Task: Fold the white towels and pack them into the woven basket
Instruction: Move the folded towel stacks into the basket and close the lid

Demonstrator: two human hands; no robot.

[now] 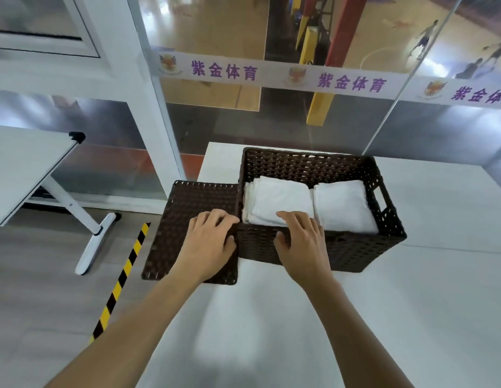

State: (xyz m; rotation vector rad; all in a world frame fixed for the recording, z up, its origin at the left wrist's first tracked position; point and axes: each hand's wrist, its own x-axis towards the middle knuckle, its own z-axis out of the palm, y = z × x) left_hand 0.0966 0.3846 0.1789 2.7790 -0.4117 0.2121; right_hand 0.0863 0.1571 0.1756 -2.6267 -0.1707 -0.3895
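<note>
A dark brown woven basket (353,169) stands on a white table (440,289). Inside it lie two stacks of folded white towels, one on the left (280,197) and one on the right (341,203). The basket's woven lid (187,208) hangs open to the left, lying flat past the table's edge. My left hand (210,245) rests on the lid at the basket's near left corner, fingers slightly bent. My right hand (302,242) lies over the basket's front rim, fingers on the left towel stack and thumb against the front wall.
A glass wall with a white banner (271,74) rises just behind the table. To the left stands a tilted white folding table (28,169). A yellow-and-black floor strip (123,278) runs beside the table.
</note>
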